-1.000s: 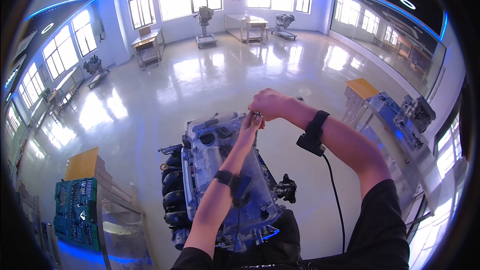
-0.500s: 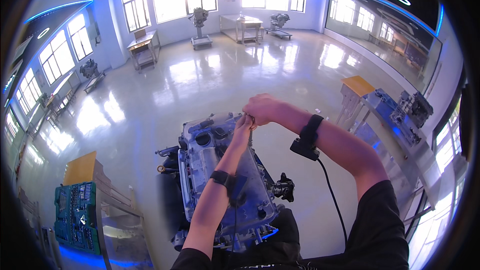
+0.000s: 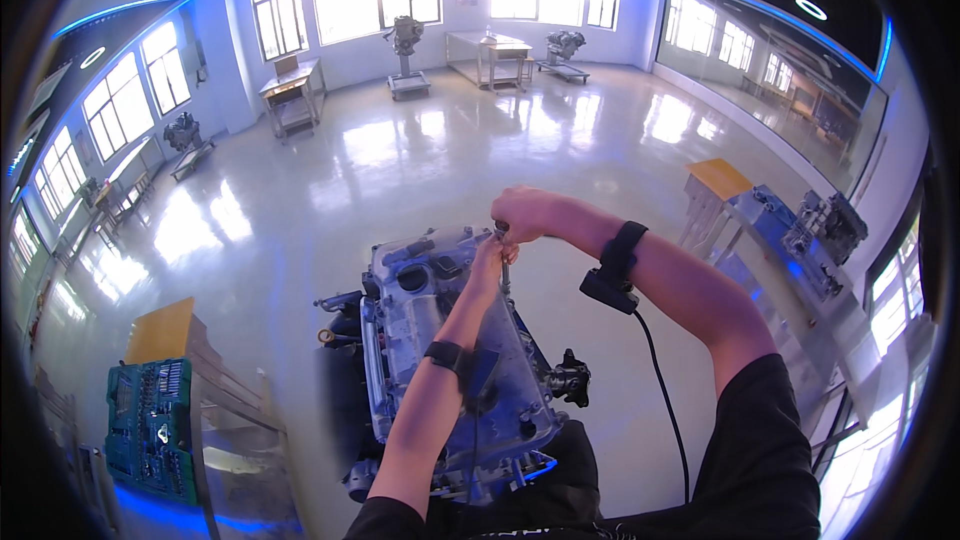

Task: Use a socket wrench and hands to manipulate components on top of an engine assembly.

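Since the earlier frame, our left grip point(image 3: 493, 258) has dropped slightly away from our right grip point(image 3: 521, 213), baring more of the metal tool point(image 3: 507, 281). Both are closed on it: left fingers around the shaft, right fist at the top, its exact hold partly hidden. It stands roughly upright by the far right edge of the engine point(image 3: 425, 305); we cannot tell where its tip sits. We judge it stiff, fairly light, perhaps slippery if oily, best held at both the head and the shaft.
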The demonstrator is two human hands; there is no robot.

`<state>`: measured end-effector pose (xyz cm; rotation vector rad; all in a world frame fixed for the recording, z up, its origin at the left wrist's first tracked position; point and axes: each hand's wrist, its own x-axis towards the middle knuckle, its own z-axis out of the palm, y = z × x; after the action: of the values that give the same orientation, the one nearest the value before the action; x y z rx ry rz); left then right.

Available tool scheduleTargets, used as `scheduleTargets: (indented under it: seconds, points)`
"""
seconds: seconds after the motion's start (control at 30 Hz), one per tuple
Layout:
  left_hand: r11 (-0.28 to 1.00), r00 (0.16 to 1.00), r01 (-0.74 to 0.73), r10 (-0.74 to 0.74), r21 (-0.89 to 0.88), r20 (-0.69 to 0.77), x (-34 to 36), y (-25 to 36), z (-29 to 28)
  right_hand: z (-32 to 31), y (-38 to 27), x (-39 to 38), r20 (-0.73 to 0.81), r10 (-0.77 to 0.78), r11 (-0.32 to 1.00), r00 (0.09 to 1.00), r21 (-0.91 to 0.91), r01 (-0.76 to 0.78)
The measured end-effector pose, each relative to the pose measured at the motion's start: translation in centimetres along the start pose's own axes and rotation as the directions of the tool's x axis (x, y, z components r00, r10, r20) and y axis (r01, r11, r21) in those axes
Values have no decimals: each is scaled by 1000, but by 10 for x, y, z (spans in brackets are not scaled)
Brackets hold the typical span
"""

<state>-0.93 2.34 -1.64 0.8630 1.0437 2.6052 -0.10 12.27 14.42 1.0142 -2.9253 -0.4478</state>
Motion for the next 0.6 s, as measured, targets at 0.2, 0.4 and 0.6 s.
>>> scheduleTargets:
  seconds: [0.2, 0.4, 0.6]
  points:
    - [992, 995, 60, -68, 108, 67, -5, 10, 4, -2, -10, -16, 332, 120, 853, 936, 448, -268]
    - [936, 997, 28, 0, 352, -80, -4, 3, 9, 6, -14, -11, 247, 271, 751, 930, 550, -365]
    - [853, 976, 162, -65, 496, -207, -3, -5, 16, 28, -22, -10, -87, 582, 769, 809, 384, -511]
